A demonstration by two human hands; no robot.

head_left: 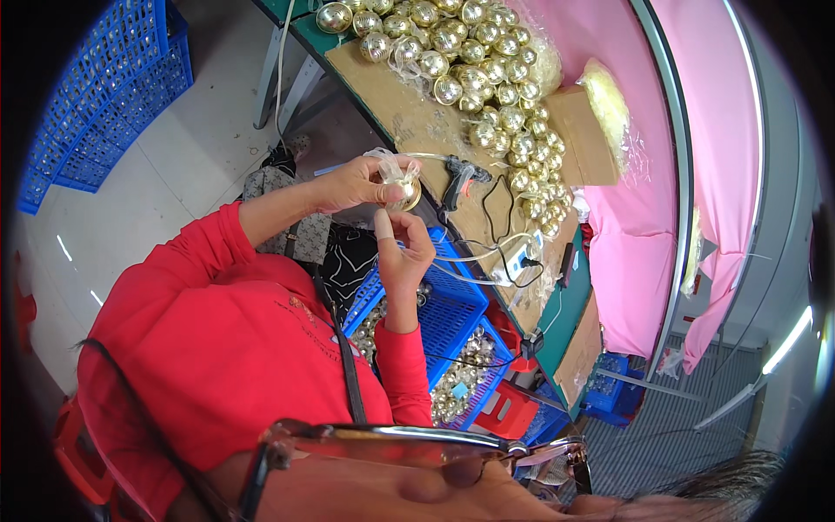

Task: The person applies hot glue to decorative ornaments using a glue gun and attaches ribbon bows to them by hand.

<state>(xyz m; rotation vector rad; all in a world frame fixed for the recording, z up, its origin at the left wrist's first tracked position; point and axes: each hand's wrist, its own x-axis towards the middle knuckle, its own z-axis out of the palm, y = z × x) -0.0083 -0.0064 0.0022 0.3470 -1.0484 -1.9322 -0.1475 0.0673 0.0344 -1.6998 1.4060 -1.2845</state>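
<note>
My left hand [358,184] is closed round a shiny gold bauble [404,197] with a sheer whitish ribbon [388,165] at its top. Just below the bauble is my right hand [405,259], its fingers partly bent and apart, with a pale cover on one fingertip. I see nothing held in it; whether that fingertip touches the bauble I cannot tell. A dark glue gun [461,181] with an orange part lies on the bench just right of the bauble.
Many gold baubles [474,78] are heaped along the cardboard-covered bench [417,122]. Cables run to a white power strip [513,264]. A carton [581,137] stands beyond. Blue crates [452,304] with baubles sit below my right arm; another blue crate [117,104] stands far left.
</note>
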